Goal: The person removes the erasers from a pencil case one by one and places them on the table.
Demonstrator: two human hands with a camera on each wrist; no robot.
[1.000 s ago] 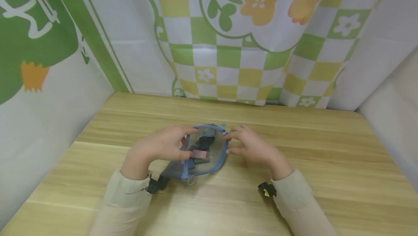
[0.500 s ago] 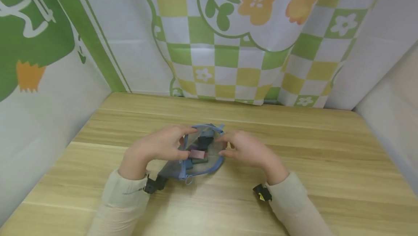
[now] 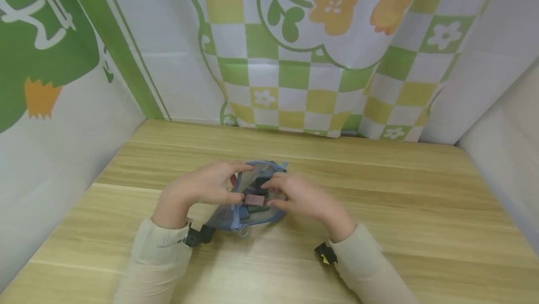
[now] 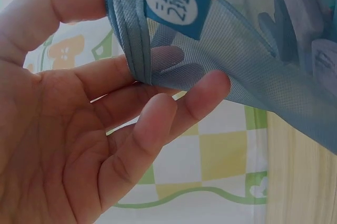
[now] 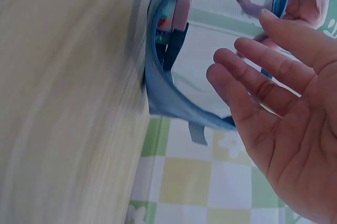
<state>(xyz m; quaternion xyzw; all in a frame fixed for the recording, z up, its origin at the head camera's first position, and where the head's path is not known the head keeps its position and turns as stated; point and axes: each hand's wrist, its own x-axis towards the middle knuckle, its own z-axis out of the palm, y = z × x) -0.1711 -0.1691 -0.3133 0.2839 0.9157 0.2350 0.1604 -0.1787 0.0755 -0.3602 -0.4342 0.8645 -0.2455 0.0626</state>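
A blue mesh zip pouch [image 3: 222, 218] stands on the table with its mouth spread toward the right. My left hand [image 3: 195, 187] holds its left rim between thumb and fingers; in the left wrist view some fingertips show through the mesh [image 4: 226, 50], near a blue label [image 4: 172, 3]. My right hand [image 3: 301, 196] reaches into the mouth, its fingers loosely bent with nothing seen between them in the right wrist view. Inside lie a pink block [image 3: 254, 200], a dark piece [image 3: 262, 183] and other small things, partly hidden by mesh and fingers.
The wooden table [image 3: 400, 201] runs around the pouch on all sides. Behind it hangs a checked, flowered cloth [image 3: 294, 75], with a printed cloth [image 3: 76, 121] at the left. A zipper pull ring [image 3: 244, 231] hangs at the pouch's front.
My right hand has moved left from the pouch's right rim into its mouth. The left hand keeps its hold on the rim, and the pouch has barely shifted.
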